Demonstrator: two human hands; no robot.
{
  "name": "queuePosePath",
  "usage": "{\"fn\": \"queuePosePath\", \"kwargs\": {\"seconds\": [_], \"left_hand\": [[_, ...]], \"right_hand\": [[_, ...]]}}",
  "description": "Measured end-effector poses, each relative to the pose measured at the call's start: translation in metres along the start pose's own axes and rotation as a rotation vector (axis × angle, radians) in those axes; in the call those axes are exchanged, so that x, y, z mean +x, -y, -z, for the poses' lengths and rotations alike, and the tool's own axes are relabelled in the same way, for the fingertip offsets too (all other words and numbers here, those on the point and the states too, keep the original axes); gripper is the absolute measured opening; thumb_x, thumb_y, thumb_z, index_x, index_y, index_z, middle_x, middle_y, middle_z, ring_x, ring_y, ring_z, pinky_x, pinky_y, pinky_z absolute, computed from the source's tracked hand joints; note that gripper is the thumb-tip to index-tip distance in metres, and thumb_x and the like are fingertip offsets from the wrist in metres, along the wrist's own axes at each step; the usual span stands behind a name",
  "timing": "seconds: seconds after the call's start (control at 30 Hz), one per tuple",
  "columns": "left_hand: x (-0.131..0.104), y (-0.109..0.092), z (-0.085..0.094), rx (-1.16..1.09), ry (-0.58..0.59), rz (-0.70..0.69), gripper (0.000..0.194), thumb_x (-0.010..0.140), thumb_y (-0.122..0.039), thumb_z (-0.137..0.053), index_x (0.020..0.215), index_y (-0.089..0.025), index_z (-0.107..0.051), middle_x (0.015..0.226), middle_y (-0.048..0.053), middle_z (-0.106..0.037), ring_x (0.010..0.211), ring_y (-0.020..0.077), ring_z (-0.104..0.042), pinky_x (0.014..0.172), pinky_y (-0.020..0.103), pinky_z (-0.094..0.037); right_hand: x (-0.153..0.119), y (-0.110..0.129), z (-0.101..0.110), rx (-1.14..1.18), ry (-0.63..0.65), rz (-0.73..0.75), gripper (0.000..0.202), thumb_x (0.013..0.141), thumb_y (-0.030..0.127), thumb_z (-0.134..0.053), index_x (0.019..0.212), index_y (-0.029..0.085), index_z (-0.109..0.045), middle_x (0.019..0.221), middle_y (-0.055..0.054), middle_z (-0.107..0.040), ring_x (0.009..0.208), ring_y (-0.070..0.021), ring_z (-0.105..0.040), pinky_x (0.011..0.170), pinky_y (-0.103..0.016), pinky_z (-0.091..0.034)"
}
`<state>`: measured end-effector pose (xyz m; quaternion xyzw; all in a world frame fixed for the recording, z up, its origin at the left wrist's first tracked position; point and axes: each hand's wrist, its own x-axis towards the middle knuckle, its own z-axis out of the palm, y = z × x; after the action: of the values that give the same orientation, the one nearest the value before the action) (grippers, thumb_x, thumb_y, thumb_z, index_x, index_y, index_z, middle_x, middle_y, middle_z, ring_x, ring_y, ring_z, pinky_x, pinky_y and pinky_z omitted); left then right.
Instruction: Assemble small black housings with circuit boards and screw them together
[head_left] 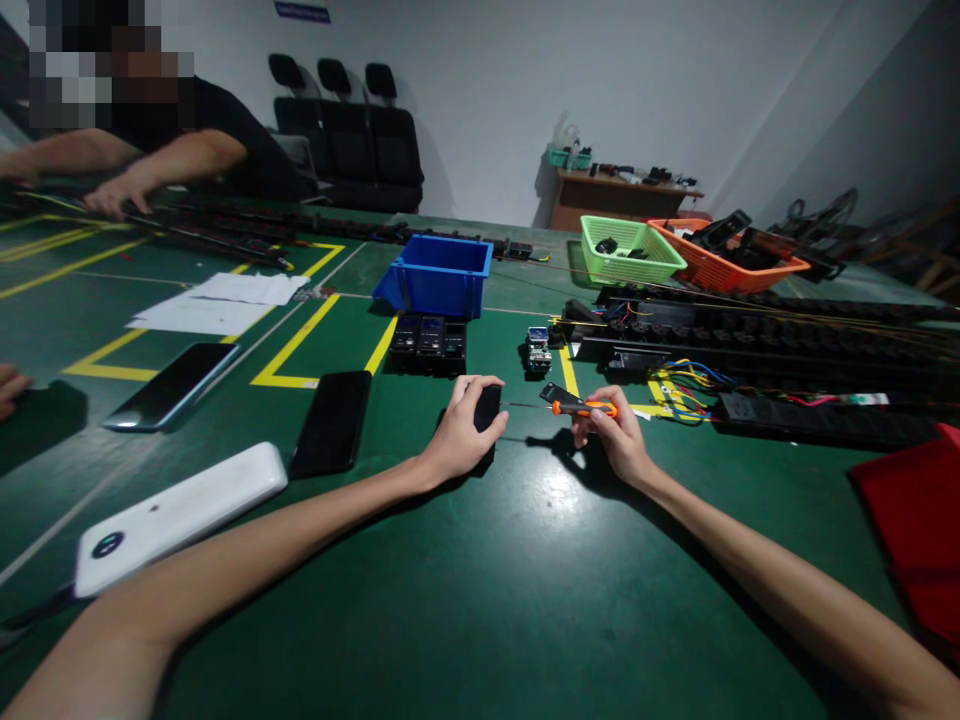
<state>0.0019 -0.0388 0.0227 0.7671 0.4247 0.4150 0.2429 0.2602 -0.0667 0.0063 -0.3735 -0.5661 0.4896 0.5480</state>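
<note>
My left hand (461, 435) is closed around a small black box (488, 408) just above the green table. Between the fingers of my right hand (616, 435) is a screwdriver (585, 408) with an orange and black handle. Its thin shaft points left, and the tip reaches the right side of the box; whether it sits in a screw cannot be made out. A small dark flat part (559, 393) lies behind the screwdriver. Farther back stands a small module with a bare circuit board (538, 350). Several black modules (427, 343) stand in a row beyond my left hand.
A blue bin (442, 275) stands behind the black modules. Two phones (332, 422), a white power bank (180, 515) and papers (217, 303) lie left. Right are long black rails (750, 345) with loose wires, green (630, 262) and orange baskets (731, 270). A co-worker reaches in at far left.
</note>
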Motion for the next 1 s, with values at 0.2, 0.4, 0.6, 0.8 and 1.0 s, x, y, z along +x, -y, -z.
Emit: {"fn": "queuePosePath", "kwargs": {"seconds": [0.2,0.4,0.6,0.8,1.0], "left_hand": [[-0.0006,-0.0006,-0.0002,-0.001,0.001,0.0,0.034,0.086,-0.027,-0.057,0.12,-0.024,-0.05,0.116,0.006,-0.046,0.112,0.0187,-0.052,0.103,0.036,-0.042],[0.0001,0.0001,-0.0005,0.001,-0.001,0.002,0.035,0.086,-0.026,-0.057,0.119,-0.024,-0.05,0.117,0.006,-0.046,0.113,0.019,-0.052,0.103,0.036,-0.042],[-0.0001,0.0003,-0.0006,0.0,-0.002,-0.005,0.034,0.086,-0.026,-0.057,0.119,-0.024,-0.05,0.117,0.006,-0.047,0.113,0.0189,-0.052,0.104,0.036,-0.042],[0.0004,-0.0009,-0.0002,0.006,0.0,-0.008,0.033,0.086,-0.025,-0.057,0.119,-0.025,-0.05,0.116,0.006,-0.047,0.113,0.0188,-0.052,0.103,0.036,-0.042],[-0.0001,-0.0013,0.0001,0.0,0.0,0.007,0.033,0.086,-0.026,-0.056,0.119,-0.025,-0.05,0.116,0.006,-0.047,0.112,0.0189,-0.052,0.102,0.036,-0.043]], "right_hand": [[0.0004,0.0022,-0.0026,-0.016,-0.021,0.0,0.019,0.093,0.037,-0.055,0.099,0.025,-0.043,0.068,0.004,-0.065,0.05,-0.0133,-0.06,0.049,-0.025,-0.046],[0.0013,0.0077,-0.0059,-0.063,-0.029,-0.014,0.019,0.094,0.04,-0.053,0.095,0.024,-0.043,0.062,0.006,-0.064,0.044,-0.0122,-0.057,0.045,-0.024,-0.044],[0.0012,0.0058,-0.0051,-0.066,-0.04,-0.022,0.019,0.094,0.041,-0.052,0.095,0.024,-0.045,0.056,0.007,-0.061,0.043,-0.0119,-0.056,0.045,-0.023,-0.042],[0.0007,0.0028,-0.0023,-0.018,-0.046,-0.01,0.032,0.086,0.037,-0.063,0.108,0.026,-0.043,0.083,0.0,-0.069,0.068,-0.0155,-0.065,0.056,-0.025,-0.048],[0.0007,0.0055,-0.0039,-0.039,-0.025,-0.015,0.021,0.09,0.038,-0.058,0.1,0.024,-0.045,0.078,0.0,-0.069,0.062,-0.0145,-0.064,0.054,-0.025,-0.045]]}}
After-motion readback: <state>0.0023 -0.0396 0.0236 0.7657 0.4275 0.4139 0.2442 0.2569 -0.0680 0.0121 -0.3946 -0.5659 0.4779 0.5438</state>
